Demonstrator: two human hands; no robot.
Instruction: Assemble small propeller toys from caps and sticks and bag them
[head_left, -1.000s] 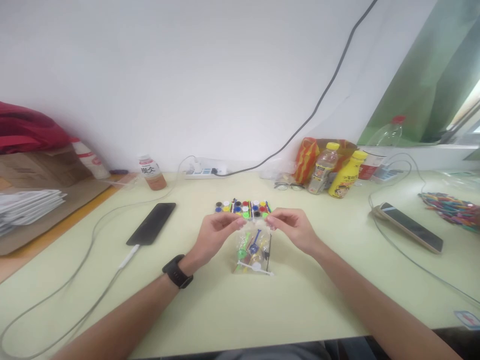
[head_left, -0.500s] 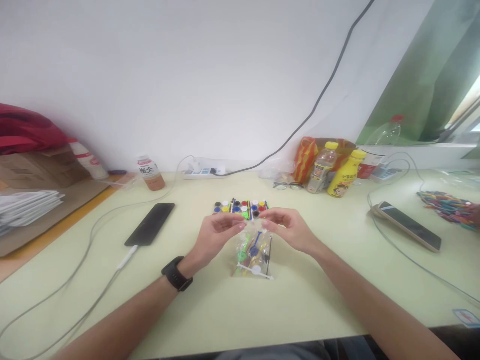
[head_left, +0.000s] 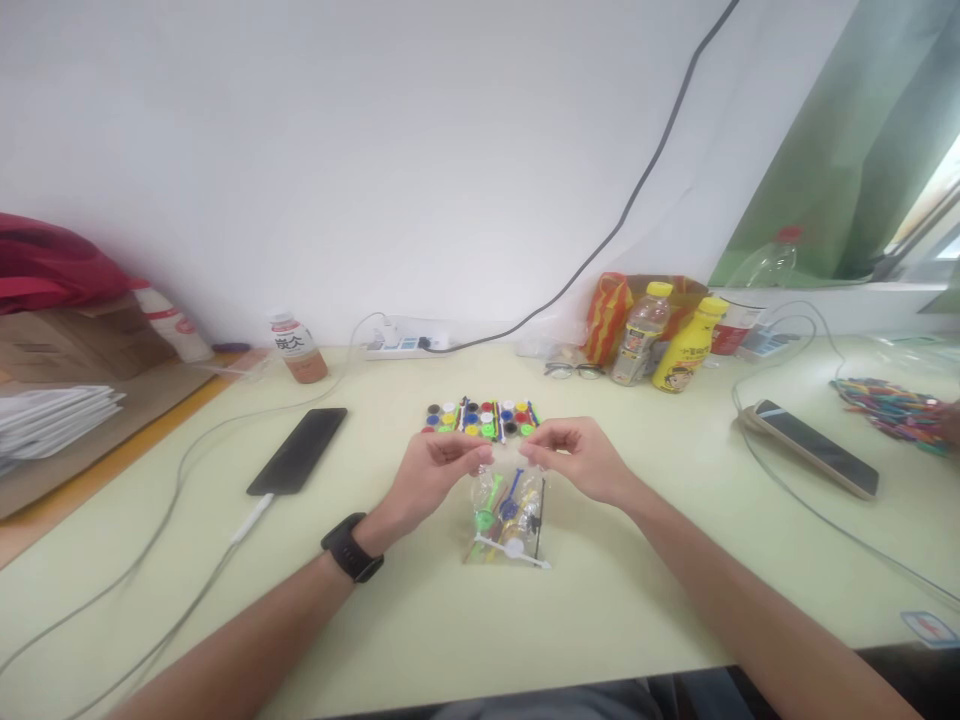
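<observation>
Between my hands hangs a clear plastic bag with several coloured plastic pieces inside: a green piece, a blue piece, a white piece, a black one and a yellow one. My left hand pinches the bag's upper left corner between thumb and fingers. The upper right corner is pinched by my right hand. Just beyond my fingertips lie rows of small round coloured discs with stick-like pieces between them; their lower edge is partly hidden by my hands.
To the left lies a black phone on a charging cable; another phone rests at right beside a heap of coloured sticks. Bottles, glasses and a power strip stand along the wall. A drink bottle is back left.
Both hands keep their pinch on the bag. The bag's lower end sits slightly lower, and the view has shifted a little.
</observation>
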